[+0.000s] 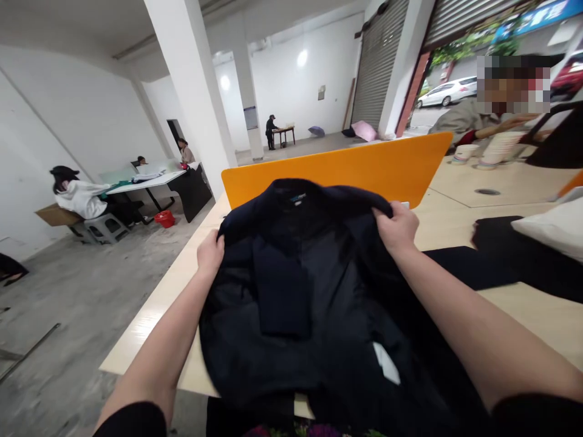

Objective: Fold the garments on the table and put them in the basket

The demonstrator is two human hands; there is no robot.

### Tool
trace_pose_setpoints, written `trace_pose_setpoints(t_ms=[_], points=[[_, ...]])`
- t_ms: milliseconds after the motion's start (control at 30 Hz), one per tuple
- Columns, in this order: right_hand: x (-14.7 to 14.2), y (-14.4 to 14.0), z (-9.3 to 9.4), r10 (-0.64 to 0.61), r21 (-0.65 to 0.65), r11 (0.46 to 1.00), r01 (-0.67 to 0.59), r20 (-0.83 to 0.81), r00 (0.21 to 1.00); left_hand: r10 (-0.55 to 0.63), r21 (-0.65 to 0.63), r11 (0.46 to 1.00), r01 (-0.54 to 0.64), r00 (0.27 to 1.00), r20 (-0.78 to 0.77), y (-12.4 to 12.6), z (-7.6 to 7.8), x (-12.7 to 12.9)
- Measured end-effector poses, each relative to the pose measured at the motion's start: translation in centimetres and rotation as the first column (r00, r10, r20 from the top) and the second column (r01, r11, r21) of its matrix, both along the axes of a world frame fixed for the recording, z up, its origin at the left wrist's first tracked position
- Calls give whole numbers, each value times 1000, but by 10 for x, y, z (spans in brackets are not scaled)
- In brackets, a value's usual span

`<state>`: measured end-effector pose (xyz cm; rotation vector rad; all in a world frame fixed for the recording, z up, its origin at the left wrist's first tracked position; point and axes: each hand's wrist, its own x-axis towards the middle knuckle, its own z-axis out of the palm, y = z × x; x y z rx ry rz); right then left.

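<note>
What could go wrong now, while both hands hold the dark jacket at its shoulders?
1. The dark jacket hangs past the near edge of the table, so its lower part might slide off.
2. The left hand and right hand grip only the shoulders; the cloth between looks bunched and may crease.

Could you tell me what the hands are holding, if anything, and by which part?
Both hands grip the dark navy jacket at its shoulders: left hand on one, right hand on the other, beside the collar.
</note>
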<state>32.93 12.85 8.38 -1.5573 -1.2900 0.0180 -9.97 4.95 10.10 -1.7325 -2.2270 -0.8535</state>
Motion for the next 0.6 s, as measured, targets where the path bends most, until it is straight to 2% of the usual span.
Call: trace_pose_setpoints(t_ms=[67, 100, 167, 200, 267, 333, 367, 433, 500, 567, 600], points=[[10, 9, 3, -127, -106, 985, 135, 83, 988, 11, 10, 1000, -11, 1000, -28, 18, 7, 10], [13, 9, 1, -152, -146, 974, 174, 148, 977, -17, -23, 1000, 16, 998, -52, 22, 4, 14], [15, -2, -13, -130, -159, 970, 185, 308, 942, -138, -125, 985, 122, 983, -124, 19, -16, 21], [14, -11, -23, -81, -141, 979, 145, 386, 919, -210, -181, 967, 181, 965, -158, 13, -31, 23], [11, -34, -48, 93, -137, 990, -28, 499, 861, -311, -288, 924, 252, 932, -184, -3, -60, 22], [5, -61, -76, 303, -211, 952, -221, 555, 774, -322, -373, 894, 250, 935, -146, -18, -82, 20], [1, -74, -90, 384, -253, 923, -289, 576, 722, -304, -397, 888, 234, 945, -122, -23, -87, 19], [-9, -96, -112, 463, -304, 886, -351, 625, 628, -250, -384, 904, 186, 961, -122, -26, -88, 22], [-19, -111, -127, 459, -304, 886, -350, 678, 574, -249, -309, 934, 180, 948, -199, -24, -80, 35], [-27, -119, -132, 425, -286, 903, -321, 709, 562, -363, -256, 922, 290, 878, -312, -21, -71, 56], [-29, -120, -133, 409, -277, 910, -307, 717, 565, -460, -265, 885, 384, 810, -363, -20, -69, 70]])
